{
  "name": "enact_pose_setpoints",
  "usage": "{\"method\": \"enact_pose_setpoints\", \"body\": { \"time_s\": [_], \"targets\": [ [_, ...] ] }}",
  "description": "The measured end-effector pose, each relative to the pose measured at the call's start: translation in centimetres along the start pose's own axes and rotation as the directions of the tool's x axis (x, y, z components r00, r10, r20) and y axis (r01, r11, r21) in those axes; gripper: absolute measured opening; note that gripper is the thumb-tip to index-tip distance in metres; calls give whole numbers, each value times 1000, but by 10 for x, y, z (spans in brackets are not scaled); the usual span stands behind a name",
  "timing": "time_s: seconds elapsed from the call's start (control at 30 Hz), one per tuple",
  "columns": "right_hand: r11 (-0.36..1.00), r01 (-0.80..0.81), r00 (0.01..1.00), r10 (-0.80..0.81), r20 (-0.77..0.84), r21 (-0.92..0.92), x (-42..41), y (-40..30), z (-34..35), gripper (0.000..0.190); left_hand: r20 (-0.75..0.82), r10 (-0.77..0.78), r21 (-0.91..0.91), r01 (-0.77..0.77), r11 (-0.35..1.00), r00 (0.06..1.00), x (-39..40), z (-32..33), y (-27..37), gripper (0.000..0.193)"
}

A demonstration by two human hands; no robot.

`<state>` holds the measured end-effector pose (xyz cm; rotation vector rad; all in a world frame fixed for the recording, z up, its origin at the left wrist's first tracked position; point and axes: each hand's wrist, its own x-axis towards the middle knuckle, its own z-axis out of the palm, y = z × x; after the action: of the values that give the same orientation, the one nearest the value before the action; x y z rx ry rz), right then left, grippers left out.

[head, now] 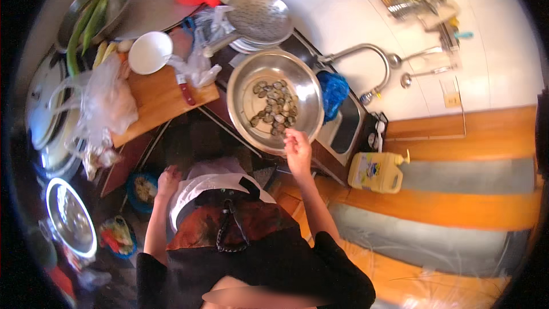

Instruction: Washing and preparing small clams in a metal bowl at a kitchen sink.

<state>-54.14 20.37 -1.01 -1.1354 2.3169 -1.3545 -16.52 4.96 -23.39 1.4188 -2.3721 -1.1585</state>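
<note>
A wide stainless steel basin (240, 98) stands at the counter's edge beside the sink. Several small shellfish, which look like clams (276, 105), lie spread over its bottom. My right hand (298, 148) is over the basin's near rim, fingertips drawn together close to the nearest clams. Whether a clam is between those fingers is too small to make out. Down by my waist, beside the white apron-like cloth (201, 178), hangs my left hand (170, 178) with loosely curled fingers and nothing visible in it.
Left of the basin, a red-handled knife (186, 94) and a white bowl (150, 53) rest on a wooden cutting board (150, 103). A perforated metal strainer (259, 17) tops stacked plates. The sink (345, 131), its curved faucet (379, 58) and a yellow pump jug (375, 172) are at right.
</note>
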Motion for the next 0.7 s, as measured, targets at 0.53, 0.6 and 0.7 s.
{"method": "enact_pose_setpoints", "body": {
  "time_s": [0.53, 0.6, 0.7],
  "targets": [
    [911, -231, 893, 59, -446, -341, 40, 169, -100, 21, 20, 234, -71, -232, 970, 972, 39, -48, 155, 27],
    [979, -79, 896, -13, -444, -189, 59, 152, -86, 28, -24, 177, -76, -178, 981, 984, 26, -45, 160, 27],
    [972, -57, 926, -34, -377, -229, 74, 128, -84, 27, -69, 40, -189, -52, 981, 997, 19, -38, 189, 30]
  ]
}}
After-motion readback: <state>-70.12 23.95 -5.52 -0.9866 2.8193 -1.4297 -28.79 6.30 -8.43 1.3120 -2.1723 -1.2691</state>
